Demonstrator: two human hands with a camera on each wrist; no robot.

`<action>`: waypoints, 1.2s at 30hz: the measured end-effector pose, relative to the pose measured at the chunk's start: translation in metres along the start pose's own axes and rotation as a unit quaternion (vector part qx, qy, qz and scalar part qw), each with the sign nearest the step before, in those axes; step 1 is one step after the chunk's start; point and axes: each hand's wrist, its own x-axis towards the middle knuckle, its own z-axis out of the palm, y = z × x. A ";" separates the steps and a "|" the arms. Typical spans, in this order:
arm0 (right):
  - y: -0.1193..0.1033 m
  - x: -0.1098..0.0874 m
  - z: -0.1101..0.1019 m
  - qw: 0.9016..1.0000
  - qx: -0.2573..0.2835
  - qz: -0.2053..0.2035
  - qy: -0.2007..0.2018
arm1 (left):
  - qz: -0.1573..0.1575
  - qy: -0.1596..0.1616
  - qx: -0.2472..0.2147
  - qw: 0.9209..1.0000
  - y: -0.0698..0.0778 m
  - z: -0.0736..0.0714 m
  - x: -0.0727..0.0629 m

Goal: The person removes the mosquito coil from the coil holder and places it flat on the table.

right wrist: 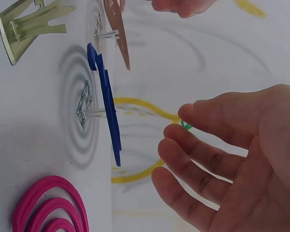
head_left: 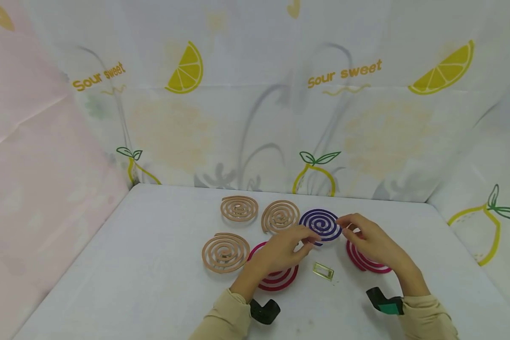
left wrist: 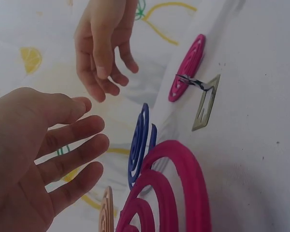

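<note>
Left hand (head_left: 282,246): fingers parted, empty. Blue flat spiral coil (head_left: 320,225): perched on silvery metal prong (right wrist: 95,113) toward table's (head_left: 153,264) far edge. Pale-gold rectangular metal stand (right wrist: 29,29): farther from that edge. Right hand (head_left: 371,242): fingers parted, empty, beside coil. Advisable: pinch stand by frame, sparing coil knocks.

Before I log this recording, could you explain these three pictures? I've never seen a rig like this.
There is no robot: just a person's bare left hand and right hand. The wide picture is taken from the person's head, looking forward and down; the others are taken from the left and right wrists. On the white table are three tan coils, two pink coils, a blue coil and, between the pink ones, a bare stand. The right wrist view shows the blue coil raised on its own stand. Nothing is held: both hands hover empty near the blue coil.
</note>
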 end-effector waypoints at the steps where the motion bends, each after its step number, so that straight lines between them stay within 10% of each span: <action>1: -0.001 0.000 0.001 1.000 0.000 -0.003 0.000 | -0.006 -0.002 0.000 1.000 -0.001 -0.002 -0.001; 36: -0.016 0.004 0.020 0.998 0.034 -0.055 -0.016 | -0.083 0.010 -0.030 0.996 -0.041 -0.031 -0.038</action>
